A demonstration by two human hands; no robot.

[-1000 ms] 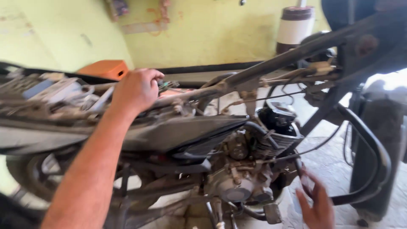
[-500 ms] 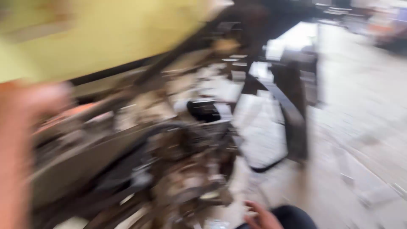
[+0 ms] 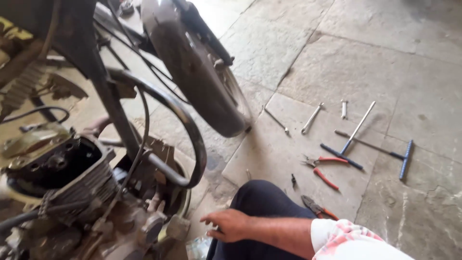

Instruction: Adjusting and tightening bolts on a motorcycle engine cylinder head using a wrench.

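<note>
A stripped motorcycle [image 3: 96, 144] is filling the left half of the view, its black frame tube [image 3: 159, 96] curving down in front of the engine [image 3: 67, 188]. The front mudguard and wheel [image 3: 197, 72] are leaning out over the stone floor [image 3: 385, 58] at the top centre. The engine's open, finned cylinder [image 3: 62, 168] is sitting at the lower left, with cables trailing across it.

The person's knee, in dark trousers [image 3: 262, 207], is rising at the bottom centre. Their right hand [image 3: 226, 225] is reaching leftward across it toward the lower part of the engine, fingers loosely spread and holding nothing, just short of the metal parts there. The sleeve [image 3: 351, 240] behind it is showing a pale, red-patterned cloth. The left hand is lying outside the view.

Tools are lying spread on the floor to the right, well apart from the hand: two blue-handled T-wrenches [image 3: 356, 132], red-handled pliers [image 3: 322, 166], a second pair of pliers [image 3: 315, 208] just beside the knee, and a few plain spanners [image 3: 312, 118] farther back.
</note>
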